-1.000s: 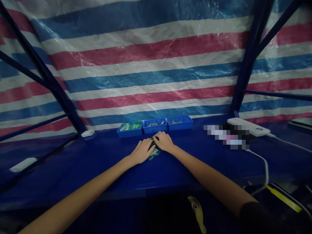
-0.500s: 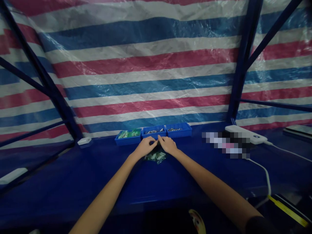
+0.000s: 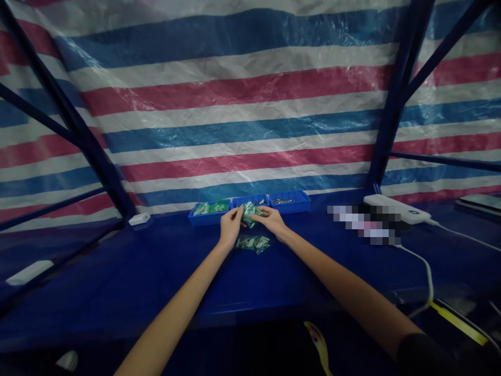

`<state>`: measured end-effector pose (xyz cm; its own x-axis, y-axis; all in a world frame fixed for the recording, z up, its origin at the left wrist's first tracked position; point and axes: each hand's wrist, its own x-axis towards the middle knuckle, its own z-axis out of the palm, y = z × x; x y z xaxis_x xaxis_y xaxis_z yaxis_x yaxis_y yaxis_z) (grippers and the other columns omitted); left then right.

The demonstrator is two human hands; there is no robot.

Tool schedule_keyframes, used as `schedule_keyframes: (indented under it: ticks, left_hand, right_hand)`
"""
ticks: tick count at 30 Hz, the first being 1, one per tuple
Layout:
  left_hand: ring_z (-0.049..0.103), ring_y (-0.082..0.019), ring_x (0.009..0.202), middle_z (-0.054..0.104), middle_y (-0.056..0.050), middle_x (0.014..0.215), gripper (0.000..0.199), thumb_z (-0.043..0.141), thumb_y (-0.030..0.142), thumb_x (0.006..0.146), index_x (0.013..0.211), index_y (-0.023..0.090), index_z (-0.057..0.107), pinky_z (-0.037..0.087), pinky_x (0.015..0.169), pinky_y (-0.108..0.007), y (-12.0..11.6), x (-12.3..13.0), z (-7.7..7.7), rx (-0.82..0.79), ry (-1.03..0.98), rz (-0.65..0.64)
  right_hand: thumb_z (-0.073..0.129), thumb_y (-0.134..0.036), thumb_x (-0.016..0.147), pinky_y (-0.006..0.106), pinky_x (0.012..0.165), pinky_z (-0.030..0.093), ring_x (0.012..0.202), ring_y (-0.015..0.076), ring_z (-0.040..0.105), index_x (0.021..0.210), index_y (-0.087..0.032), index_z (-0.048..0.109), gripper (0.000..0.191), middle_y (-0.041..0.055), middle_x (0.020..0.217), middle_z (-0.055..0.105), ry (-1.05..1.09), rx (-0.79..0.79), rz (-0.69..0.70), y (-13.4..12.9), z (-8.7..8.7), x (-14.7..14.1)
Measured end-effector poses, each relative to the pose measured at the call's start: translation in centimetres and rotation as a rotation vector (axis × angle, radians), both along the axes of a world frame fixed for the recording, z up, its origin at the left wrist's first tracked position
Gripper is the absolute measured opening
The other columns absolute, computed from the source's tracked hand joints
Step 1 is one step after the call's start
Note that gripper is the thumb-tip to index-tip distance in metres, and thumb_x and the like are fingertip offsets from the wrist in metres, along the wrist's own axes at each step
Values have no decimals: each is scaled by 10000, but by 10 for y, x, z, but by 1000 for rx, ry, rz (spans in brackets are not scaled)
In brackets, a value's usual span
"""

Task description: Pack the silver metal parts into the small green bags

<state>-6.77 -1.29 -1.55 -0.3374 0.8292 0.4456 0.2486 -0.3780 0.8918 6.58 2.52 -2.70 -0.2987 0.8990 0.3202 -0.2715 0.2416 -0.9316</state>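
Observation:
My left hand (image 3: 230, 228) is closed with its fingertips on the left edge of a small green plastic bag (image 3: 249, 213). My right hand (image 3: 271, 221) pinches the same bag from the right. The bag is tilted up between the hands, in front of the middle blue bin (image 3: 239, 200); its contents are too small to name. Below the hands, on the table, lies a pile of small clear bags with green and whitish contents (image 3: 254, 243). The left blue bin (image 3: 203, 219) holds similar green bags. Small metallic-looking parts (image 3: 282, 201) lie in the right blue bin (image 3: 301, 204).
The blue table (image 3: 188, 292) has a striped plastic sheet (image 3: 250, 99) behind it and blue metal posts at both sides. A white power bank (image 3: 397, 209) with a cable lies at right, beside a pixelated item (image 3: 362, 223). A small white box (image 3: 139, 219) sits at left.
The green bag has come into view between my hands, which now show their fingertips on its two sides. The view has shifted slightly. The pile of bags still lies below the hands.

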Motion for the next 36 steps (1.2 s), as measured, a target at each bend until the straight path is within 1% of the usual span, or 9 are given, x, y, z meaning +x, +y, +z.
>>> schedule_keyframes:
  ticks: [4, 7, 14, 17, 21, 25, 29, 31, 36]
  left_hand:
    - [584, -139, 607, 616, -19, 656, 366, 637, 482, 671, 796, 139, 666, 430, 448, -203, -3, 10, -1, -70, -61, -71]
    - [604, -141, 632, 629, -20, 666, 361, 671, 462, 650, 818, 143, 648, 417, 458, -188, -5, 16, -3, -76, -20, -131]
    - [633, -184, 803, 691, -71, 866, 339, 628, 428, 707, 882, 139, 658, 487, 619, -245, -3, 9, -4, 1, 110, -39]
    - [622, -197, 882, 689, -67, 912, 275, 618, 386, 723, 868, 159, 672, 496, 749, -302, -3, 4, -3, 59, 194, 13]
    - [572, -211, 1009, 632, -70, 1055, 190, 634, 248, 711, 887, 210, 697, 487, 760, -303, -4, 1, -2, 117, 322, 61]
    - [512, -211, 1084, 553, -59, 1157, 258, 650, 148, 684, 915, 247, 702, 442, 877, -345, -6, 0, 0, 169, 466, 135]
    - [491, -212, 1094, 562, -49, 1127, 165, 698, 225, 675, 837, 251, 715, 364, 974, -383, -7, -2, 4, 269, 595, 194]
    - [518, -206, 1040, 598, -45, 1052, 85, 691, 284, 690, 758, 237, 711, 377, 950, -381, -5, -6, 7, 280, 617, 232]
    - [582, -183, 876, 640, -39, 853, 174, 627, 364, 732, 747, 194, 658, 440, 844, -334, 2, -43, 13, 256, 497, 382]
  right_hand:
    - [766, -402, 520, 231, 608, 434, 693, 126, 581, 955, -156, 656, 512, 38, 851, 670, 64, -235, -147, 3, 7, 6]
    - [763, -415, 526, 205, 535, 395, 667, 109, 560, 961, -163, 657, 514, 34, 872, 666, 41, -278, -177, 4, 8, 10]
    - [754, -357, 536, 202, 550, 401, 687, 109, 577, 919, -204, 676, 420, 24, 901, 682, 67, -207, 60, -2, 3, 6]
    - [727, -324, 548, 266, 662, 450, 749, 148, 601, 887, -193, 682, 366, 33, 880, 691, 44, -101, -1, 1, -1, 4]
    - [653, -252, 599, 331, 863, 422, 955, 197, 589, 703, -186, 692, 129, 58, 972, 673, -18, 184, -180, 6, -5, 6]
    - [566, -215, 650, 319, 775, 451, 1047, 223, 547, 636, -195, 688, 125, 83, 1098, 608, -125, 341, -270, 8, -6, 11]
    - [624, -290, 643, 311, 727, 463, 1046, 232, 541, 716, -198, 704, 142, 90, 1124, 588, -105, 320, -282, 7, -7, 10]
    - [675, -358, 613, 321, 741, 467, 1023, 237, 549, 810, -193, 708, 260, 97, 1106, 602, -92, 273, -297, 4, -6, 7]
    - [684, -437, 616, 363, 850, 439, 939, 221, 575, 933, -185, 691, 404, 78, 1013, 660, -110, 170, -277, -5, 0, 4]
